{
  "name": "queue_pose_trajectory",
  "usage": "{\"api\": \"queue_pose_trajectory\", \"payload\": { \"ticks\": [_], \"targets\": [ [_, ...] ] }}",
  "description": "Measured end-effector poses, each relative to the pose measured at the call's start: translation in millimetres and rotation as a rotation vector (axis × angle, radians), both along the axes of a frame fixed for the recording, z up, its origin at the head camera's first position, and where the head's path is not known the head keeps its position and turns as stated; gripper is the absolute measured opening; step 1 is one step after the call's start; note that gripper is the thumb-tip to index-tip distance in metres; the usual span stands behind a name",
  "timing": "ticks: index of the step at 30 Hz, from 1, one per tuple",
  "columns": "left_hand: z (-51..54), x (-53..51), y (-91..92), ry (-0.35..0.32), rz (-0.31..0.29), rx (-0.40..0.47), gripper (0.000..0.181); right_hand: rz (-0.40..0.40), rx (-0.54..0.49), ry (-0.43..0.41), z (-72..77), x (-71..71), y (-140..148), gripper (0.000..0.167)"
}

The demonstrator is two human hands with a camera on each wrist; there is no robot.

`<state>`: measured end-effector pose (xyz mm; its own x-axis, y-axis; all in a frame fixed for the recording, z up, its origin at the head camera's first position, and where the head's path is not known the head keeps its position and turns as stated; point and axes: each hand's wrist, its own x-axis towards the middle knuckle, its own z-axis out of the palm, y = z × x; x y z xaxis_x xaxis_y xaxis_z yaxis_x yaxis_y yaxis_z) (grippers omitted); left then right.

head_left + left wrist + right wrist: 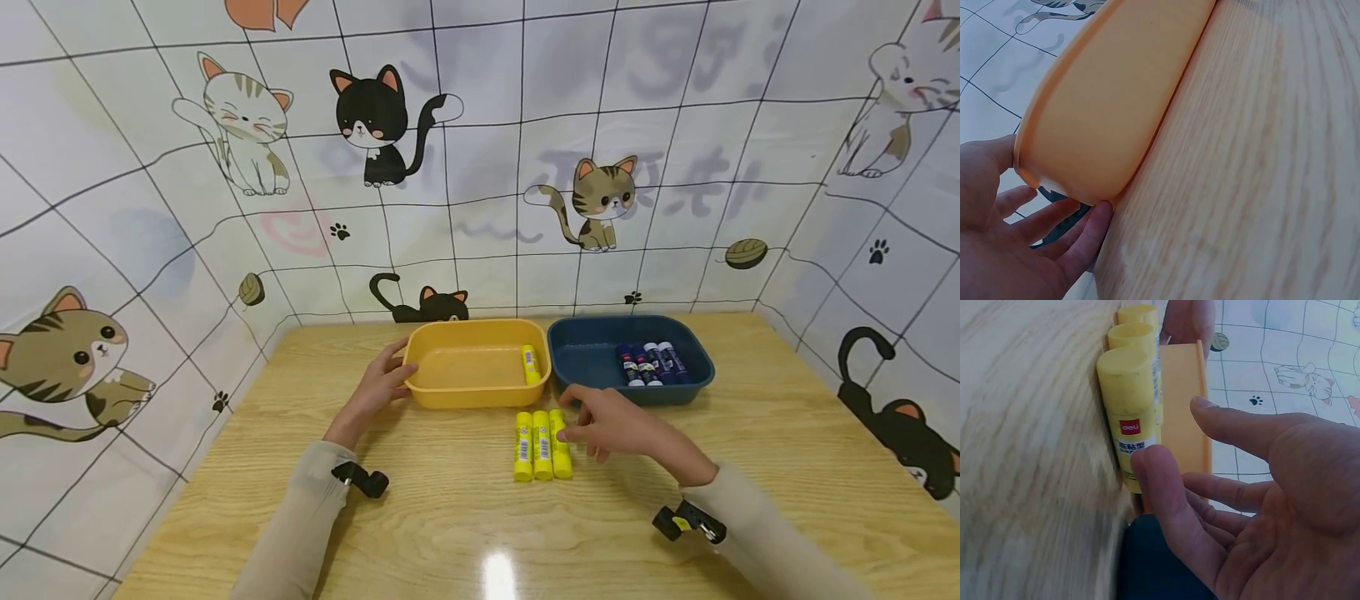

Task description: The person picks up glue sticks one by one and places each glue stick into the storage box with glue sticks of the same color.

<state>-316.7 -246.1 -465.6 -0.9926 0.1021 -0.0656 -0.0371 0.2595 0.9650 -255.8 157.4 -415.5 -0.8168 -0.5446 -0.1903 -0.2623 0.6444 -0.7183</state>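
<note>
My left hand (380, 381) grips the left end of a yellow plastic basket (465, 398). In the left wrist view the thumb lies at the basket's rim and the fingers touch its outer end wall. One yellow glue stick (530, 364) leans inside at the right end. In front of the basket, three yellow glue sticks (542, 446) lie side by side on the table. My right hand (611, 422) is over the rightmost one, thumb and fingers apart, holding nothing. The right wrist view shows a fingertip close to that glue stick (1127, 419); contact is unclear.
A dark blue basket (588, 383) stands right against the yellow one. Several dark blue sticks (651, 364), some white-ended, lie in its right half. Both baskets sit on a wooden table (450, 508), with a cat-printed cloth (480, 150) behind and at the sides.
</note>
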Motion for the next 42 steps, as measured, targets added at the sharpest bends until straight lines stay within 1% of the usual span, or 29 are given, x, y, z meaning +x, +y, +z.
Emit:
{"api": "queue_pose_trajectory", "payload": {
  "ticks": [6, 11, 16, 20, 28, 34, 42],
  "targets": [
    [-1.0, -0.8, -1.2, -0.002, 0.004, -0.006, 0.065, -0.008, 0.017, -0.037, -10.1, -3.8, -1.0, 0.065],
    [-2.1, -2.3, -1.9, 0.007, -0.006, -0.005, 0.066, -0.008, 0.047, -0.087, -13.4, -6.1, 2.9, 0.076],
    [-2.5, -3.1, -1.1, 0.005, -0.004, -0.012, 0.066, 0.0, 0.053, -0.128, -16.4, -7.2, 5.5, 0.079],
    [-2.4, -3.4, -0.7, 0.009, -0.003, -0.011, 0.065, 0.015, 0.051, -0.131, -17.9, -8.0, 5.0, 0.081],
    [-1.2, -2.4, -0.3, 0.009, -0.01, -0.013, 0.066, 0.038, 0.023, -0.13, -20.8, -7.9, 3.7, 0.092],
    [-1.6, -3.5, -1.6, 0.019, -0.022, -0.014, 0.067, 0.025, 0.023, -0.151, -22.9, -9.9, 4.3, 0.092],
    [-2.7, -3.8, -0.9, 0.004, -0.003, -0.028, 0.066, 0.025, 0.006, -0.168, -23.8, -9.5, 4.2, 0.089]
  ]
}}
